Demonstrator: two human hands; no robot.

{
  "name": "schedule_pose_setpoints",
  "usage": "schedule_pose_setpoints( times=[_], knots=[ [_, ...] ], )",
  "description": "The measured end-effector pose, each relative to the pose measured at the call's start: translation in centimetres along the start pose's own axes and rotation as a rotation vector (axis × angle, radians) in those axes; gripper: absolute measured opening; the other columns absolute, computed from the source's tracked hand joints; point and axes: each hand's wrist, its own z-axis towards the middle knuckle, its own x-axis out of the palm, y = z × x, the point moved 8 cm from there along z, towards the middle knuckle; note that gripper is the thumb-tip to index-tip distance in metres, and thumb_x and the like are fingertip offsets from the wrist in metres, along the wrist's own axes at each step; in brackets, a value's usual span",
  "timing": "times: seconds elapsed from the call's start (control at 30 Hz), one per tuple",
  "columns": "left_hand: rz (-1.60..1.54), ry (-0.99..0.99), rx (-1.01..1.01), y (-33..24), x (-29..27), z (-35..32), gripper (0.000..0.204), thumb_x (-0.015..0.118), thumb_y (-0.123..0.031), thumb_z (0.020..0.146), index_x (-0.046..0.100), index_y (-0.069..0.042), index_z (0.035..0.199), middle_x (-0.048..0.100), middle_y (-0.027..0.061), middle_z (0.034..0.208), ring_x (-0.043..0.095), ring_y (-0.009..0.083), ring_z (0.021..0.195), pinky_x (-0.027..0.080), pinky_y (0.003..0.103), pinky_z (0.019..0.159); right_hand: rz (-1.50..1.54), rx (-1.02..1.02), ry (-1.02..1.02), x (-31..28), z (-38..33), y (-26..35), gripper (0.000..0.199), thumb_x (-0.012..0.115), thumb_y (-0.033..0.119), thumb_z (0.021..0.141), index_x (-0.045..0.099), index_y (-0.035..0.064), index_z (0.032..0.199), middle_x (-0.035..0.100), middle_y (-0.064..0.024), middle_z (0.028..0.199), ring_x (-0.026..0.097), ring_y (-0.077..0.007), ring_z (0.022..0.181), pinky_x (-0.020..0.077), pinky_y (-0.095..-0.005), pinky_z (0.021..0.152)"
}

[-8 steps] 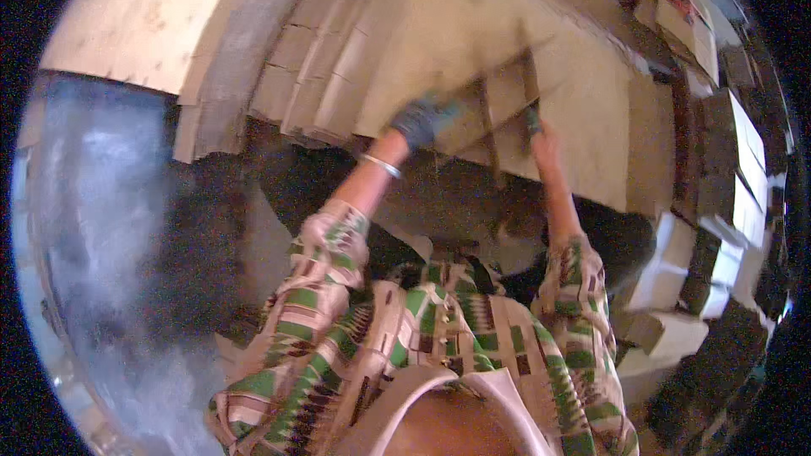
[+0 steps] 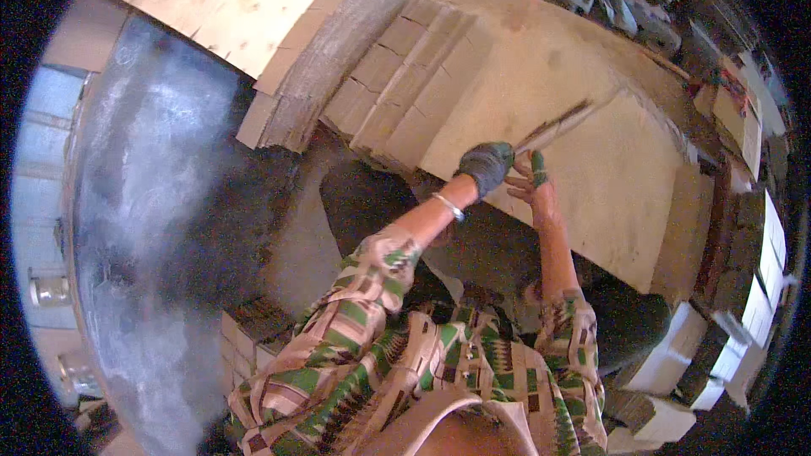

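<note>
My left hand [image 2: 486,169], in a dark grey glove, is closed, with a thin dark strip [image 2: 553,122] running from it up and to the right over a pale board [image 2: 608,194]. What the strip is made of is too blurred to tell. Close beside it is my right hand [image 2: 534,179], bare except for a green covering on one finger. Its fingers look spread and point toward the left hand. Both hands are over the near edge of the board.
Brown cardboard pieces [image 2: 401,84] lie stacked on the board's left part. Farther left are a layered grey-brown stack [image 2: 329,59] and another pale board [image 2: 211,0]. A bluish-grey surface [image 2: 152,203] fills the left side. White-and-brown cartons [image 2: 760,245] stand at the right.
The view has turned, shifting the board and stacks to the right. My hands have come closer together. The several blurred dark strips between them now show as one narrow strip.
</note>
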Motion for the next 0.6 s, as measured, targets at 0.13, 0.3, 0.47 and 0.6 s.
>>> schedule_pose_setpoints(
  times=[0.13, 0.3, 0.47, 0.6],
  knots=[
    [0.315, -0.719, 0.15, 0.9, -21.0, -1.4, 0.021, 0.054, -0.029, 0.094, 0.063, -0.01, 0.094, 0.066, 0.0201, 0.08, 0.064, 0.0434, 0.068, 0.05, 0.053, 0.057, -0.217, -0.112, 0.075, 0.7, 0.8, 1.4, 0.064, 0.057, 0.044, 0.099, 0.045, -0.0001, 0.144, 0.066, -0.0204, 0.121, 0.07, -0.0229, 0.09, 0.0555, -0.0328, 0.077],
    [0.831, -1.032, -0.166, 2.8, -40.7, -5.2, 0.029, 0.052, -0.024, 0.098, 0.061, -0.015, 0.124, 0.071, 0.0166, 0.099, 0.07, 0.0371, 0.083, 0.056, 0.047, 0.068, -0.321, -0.027, -0.031, -3.3, 0.0, -3.5, 0.042, 0.058, 0.023, 0.101, 0.054, 0.0008, 0.137, 0.07, -0.0156, 0.106, 0.069, -0.0172, 0.079, 0.0555, -0.0278, 0.067],
    [0.946, -0.275, -0.76, 19.9, -39.4, -4.5, 0.071, 0.06, -0.054, 0.09, 0.045, -0.011, 0.145, 0.045, 0.0197, 0.15, 0.041, 0.039, 0.14, 0.035, 0.051, 0.113, -0.306, 0.07, 0.066, -1.4, -1.5, -6.2, 0.037, 0.056, 0.016, 0.101, 0.057, 0.0024, 0.135, 0.07, -0.0136, 0.103, 0.068, -0.0159, 0.075, 0.0544, -0.0262, 0.063],
    [0.482, -0.746, -0.135, 8.6, -31.2, -2.7, 0.077, 0.054, -0.058, 0.095, 0.042, -0.003, 0.147, 0.046, 0.0226, 0.148, 0.046, 0.0346, 0.136, 0.036, 0.044, 0.114, -0.368, -0.024, 0.006, -1.6, -0.2, -2.4, 0.046, 0.057, 0.034, 0.1, 0.057, 0.0034, 0.134, 0.069, -0.0156, 0.109, 0.068, -0.0202, 0.085, 0.0555, -0.0325, 0.073]
  ],
)
